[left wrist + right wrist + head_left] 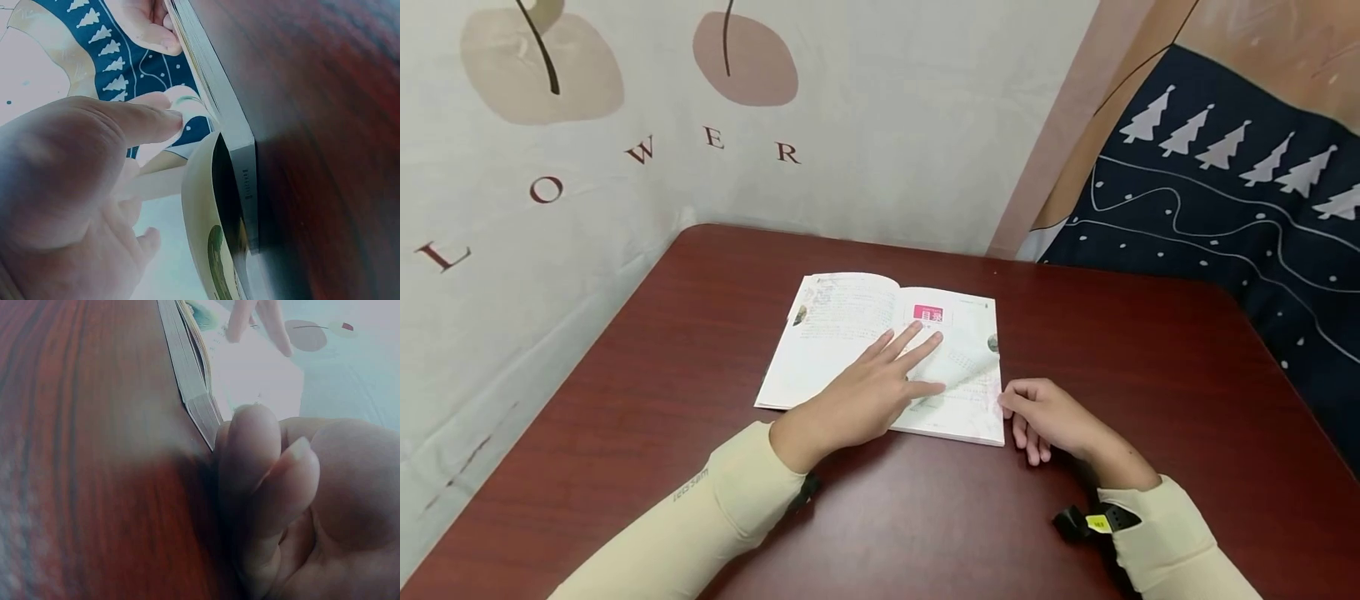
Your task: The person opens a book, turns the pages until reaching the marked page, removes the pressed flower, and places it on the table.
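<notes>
An open book (pixel 842 367) lies on the table, with printed text on its left page and a pink heading box on its right page. My left hand (pixel 865 392) lies across the right page with its fingers spread and straight. At the right edge of that page, my right hand (pixel 1052 414) pinches the page edge between thumb and curled forefinger; its other fingers hang loosely bent beside the book. The right wrist view shows these bent fingers (pixel 256 462) close to the book's corner, but the pinch itself is mostly hidden there. The right page bulges slightly between the hands.
The dark red wooden table (pixel 647 350) extends around the book on all sides. Behind it hangs a pale curtain (pixel 887 125) with printed letters, and a dark blue cloth (pixel 1210 217) with white trees hangs at the right. A black strap (pixel 1097 523) circles the right wrist.
</notes>
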